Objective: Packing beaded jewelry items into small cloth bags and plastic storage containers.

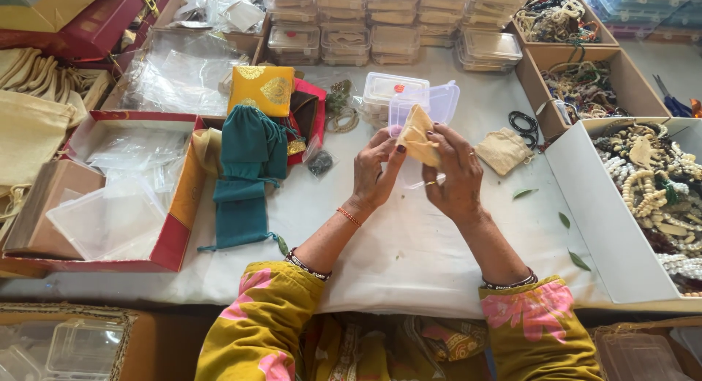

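Note:
A small cream cloth pouch [418,136] is held up between both hands above the white table cover [409,242]. My left hand [375,170] pinches its lower left edge. My right hand [455,170] grips its right side with fingers curled over it. Just behind the pouch is a small clear plastic box [439,102] with its lid raised; whether a hand holds it I cannot tell. Another clear box [391,88] with a red spot lies beyond it. A second cream pouch [503,151] lies to the right of my right hand.
Teal cloth bags [247,172] and a yellow brocade pouch [262,90] lie to the left, beside a red tray [172,242] of clear plastic sleeves. Stacked clear boxes [365,26] stand at the back. Cardboard and white boxes [585,198] of bead necklaces line the right. Green leaves [523,194] lie scattered.

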